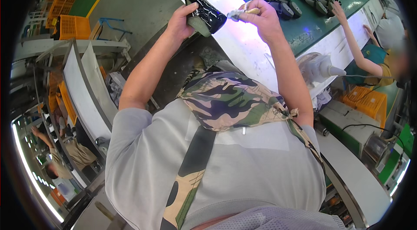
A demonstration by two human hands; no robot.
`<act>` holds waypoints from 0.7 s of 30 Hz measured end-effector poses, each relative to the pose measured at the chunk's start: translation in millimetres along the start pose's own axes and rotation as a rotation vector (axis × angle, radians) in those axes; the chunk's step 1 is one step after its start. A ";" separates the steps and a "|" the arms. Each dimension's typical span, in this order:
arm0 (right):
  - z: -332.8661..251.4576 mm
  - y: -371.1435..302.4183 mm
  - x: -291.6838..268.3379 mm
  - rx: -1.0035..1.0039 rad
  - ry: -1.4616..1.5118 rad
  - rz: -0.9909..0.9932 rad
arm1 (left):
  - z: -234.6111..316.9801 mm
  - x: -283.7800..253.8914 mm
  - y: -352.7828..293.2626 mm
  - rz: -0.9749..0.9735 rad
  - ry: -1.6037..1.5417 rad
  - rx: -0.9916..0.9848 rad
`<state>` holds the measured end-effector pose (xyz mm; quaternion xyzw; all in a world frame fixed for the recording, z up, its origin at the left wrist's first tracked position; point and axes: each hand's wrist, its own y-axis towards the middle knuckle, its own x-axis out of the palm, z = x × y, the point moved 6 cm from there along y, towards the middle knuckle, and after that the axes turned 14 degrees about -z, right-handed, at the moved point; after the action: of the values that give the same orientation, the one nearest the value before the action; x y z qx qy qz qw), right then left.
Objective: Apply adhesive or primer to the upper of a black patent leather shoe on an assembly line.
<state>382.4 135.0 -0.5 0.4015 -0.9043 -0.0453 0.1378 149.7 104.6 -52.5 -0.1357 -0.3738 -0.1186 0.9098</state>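
My left hand (180,22) grips a glossy black shoe (208,12) with a grey sole, its thumb over the side of the shoe. The shoe is tilted above the near left edge of the white worktop (243,51). In my right hand (266,19) is a small brush (235,15) with a tan handle and a whitish, smeared end. Its tip points left at the shoe, close to it; I cannot tell whether the two touch.
Black sandals (284,6) stand in groups on a green conveyor belt (304,34) beyond the worktop. A whitish plastic bottle (323,68) is near my right forearm. At the right a co-worker's hand (338,11) reaches to the sandals. Orange crates (73,27) are at the far left.
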 end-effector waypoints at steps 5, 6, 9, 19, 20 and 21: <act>20.7 8.4 0.6 0.007 0.222 0.209 | -7.0 3.7 -11.9 -0.089 -0.236 0.142; 23.6 11.2 5.5 0.011 0.224 0.199 | -9.4 3.2 -13.9 -0.081 -0.237 0.149; 31.0 15.0 12.1 0.063 0.224 0.265 | -6.8 3.3 -22.2 -0.048 -0.267 0.229; 52.7 35.6 44.8 0.271 0.263 0.309 | 39.8 -0.4 -76.2 0.224 0.552 0.620; 56.1 40.8 51.2 0.277 0.263 0.296 | 46.1 3.9 -86.8 0.284 0.740 0.691; 58.0 45.4 57.4 0.286 0.268 0.263 | 45.3 3.4 -94.9 0.326 0.709 0.695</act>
<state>296.6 121.6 -35.1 0.2983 -0.9195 0.1556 0.2031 92.6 30.7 -4.0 0.1665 -0.0341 0.1168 0.9785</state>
